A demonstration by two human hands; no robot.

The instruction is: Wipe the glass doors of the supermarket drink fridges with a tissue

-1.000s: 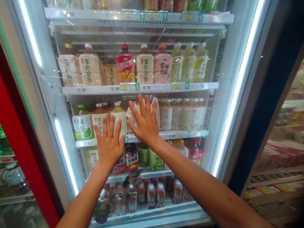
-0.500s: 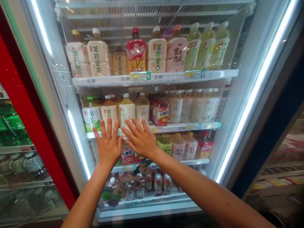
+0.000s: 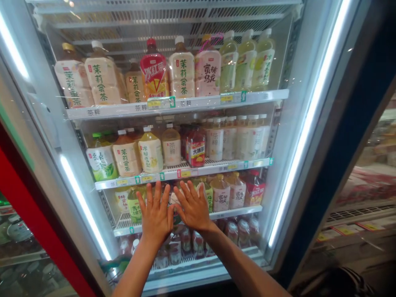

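Note:
My left hand [image 3: 157,214] is raised in front of a lit drinks cooler, fingers spread and palm turned away from me. Beside it my right hand [image 3: 193,206] is held the same way, leaning left, its thumb close to the left thumb. Both are open and seem to lie before the clear door of the cooler; whether the palms touch it I cannot tell. Behind them is the third shelf of bottles, with a green-labelled bottle [image 3: 135,206] left of my left hand and a pale-labelled bottle [image 3: 221,194] right of my right. A whitish patch between the hands is unclear.
Upper shelves hold large tea bottles, among them a red-labelled bottle [image 3: 154,72] and a green-capped bottle [image 3: 101,159]. Light strips [image 3: 85,206] run along both sides. A red-framed cooler [image 3: 40,222] stands at left, another display with price tags [image 3: 346,229] at right.
Both hands have moved down from the middle shelf's front edge to the third shelf's height, staying spread and close together. The view has shifted to the right.

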